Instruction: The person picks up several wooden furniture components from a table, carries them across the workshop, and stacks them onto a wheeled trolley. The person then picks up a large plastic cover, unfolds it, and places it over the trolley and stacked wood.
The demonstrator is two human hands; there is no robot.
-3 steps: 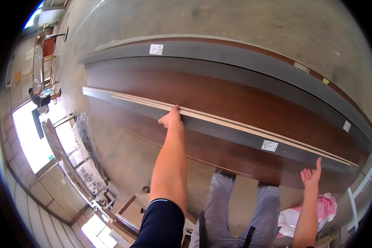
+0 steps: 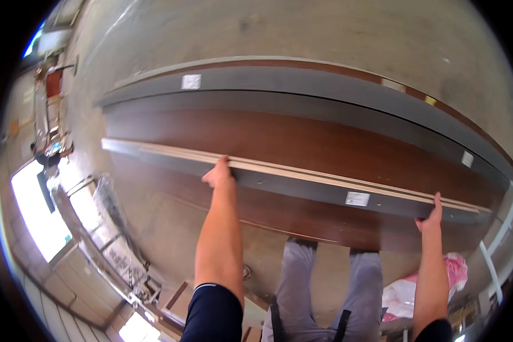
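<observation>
A long dark brown panel with a grey edge band and a pale top strip stretches across the view above a stack of similar boards. My left hand grips its near edge around the middle. My right hand grips the same edge close to the right end. White square labels are stuck on the grey edge. My grey trousers show below the panel.
Concrete floor lies beyond the boards. A grey board with a white label sits behind the brown one. A pink and white bag lies at the lower right. Racks and wrapped material stand at the left.
My right hand has gone from spread fingers near the edge to closed on the panel's right end. The left hand keeps its grip.
</observation>
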